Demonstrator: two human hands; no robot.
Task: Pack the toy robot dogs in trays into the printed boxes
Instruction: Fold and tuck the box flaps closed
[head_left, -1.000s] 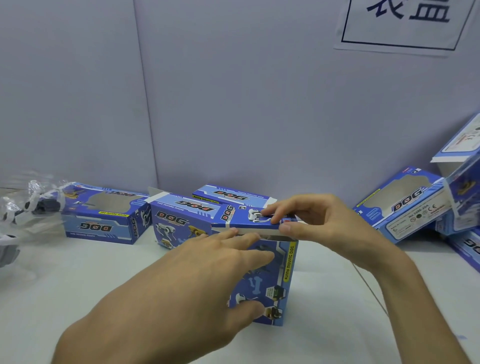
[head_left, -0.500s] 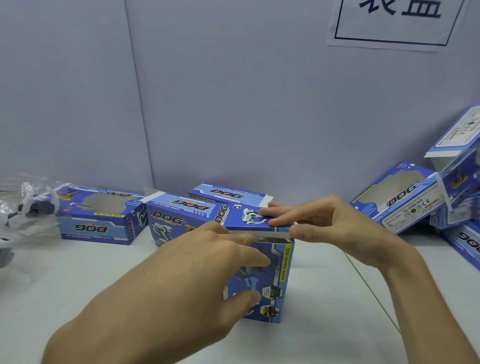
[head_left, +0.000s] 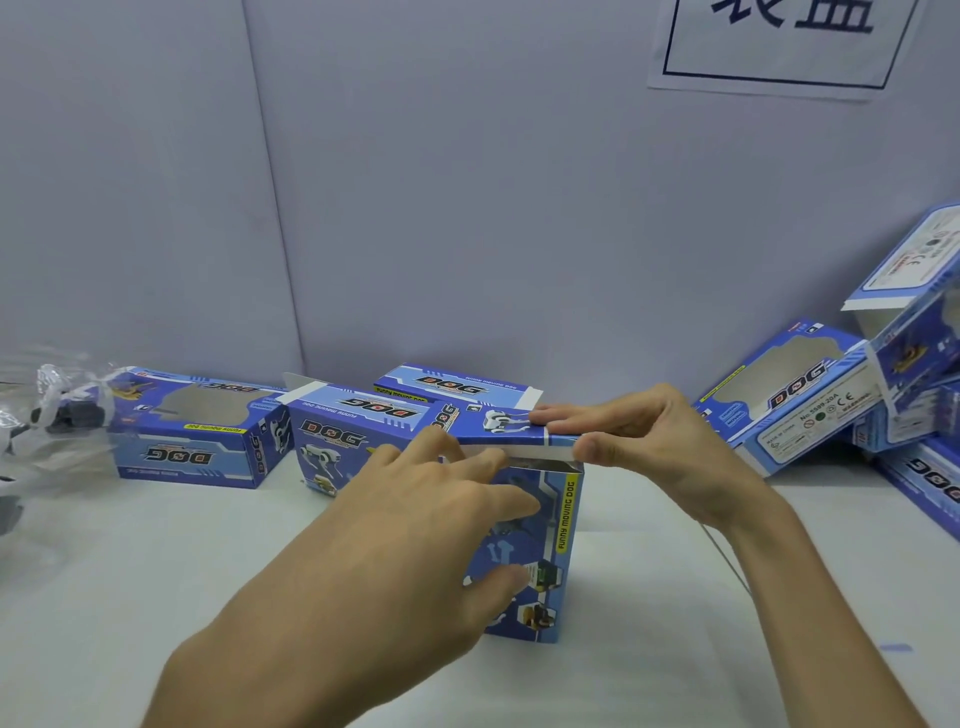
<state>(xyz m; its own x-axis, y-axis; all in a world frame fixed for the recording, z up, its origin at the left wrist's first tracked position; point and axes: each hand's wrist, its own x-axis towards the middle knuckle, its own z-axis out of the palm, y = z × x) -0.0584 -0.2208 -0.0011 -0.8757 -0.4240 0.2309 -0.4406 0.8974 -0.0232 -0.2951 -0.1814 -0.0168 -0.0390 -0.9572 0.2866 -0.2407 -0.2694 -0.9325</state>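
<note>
Blue box (head_left: 550, 545): upright on bench (head_left: 156, 597).
Left hand (head_left: 410, 530): fingers (head_left: 498, 506) grip box.
Right hand (head_left: 654, 447): fingers (head_left: 571, 415) pinch top flap (head_left: 498, 423).

Both forearms reach in from the near edge and meet mid-scene. The left hand (head_left: 415, 530) grips the box (head_left: 563, 525), fingers curled at its top edge, thumb low on its near face. The right hand (head_left: 660, 447) pinches the flap (head_left: 509, 423), fingers flat on top, thumb against its right edge.

upright printed box (head_left: 551, 551) on white table (head_left: 156, 571) | left hand (head_left: 415, 535) grips its front | right hand (head_left: 654, 447) pinches top flap (head_left: 501, 422), not fully closed | other printed boxes (head_left: 197, 441) lie behind
</note>
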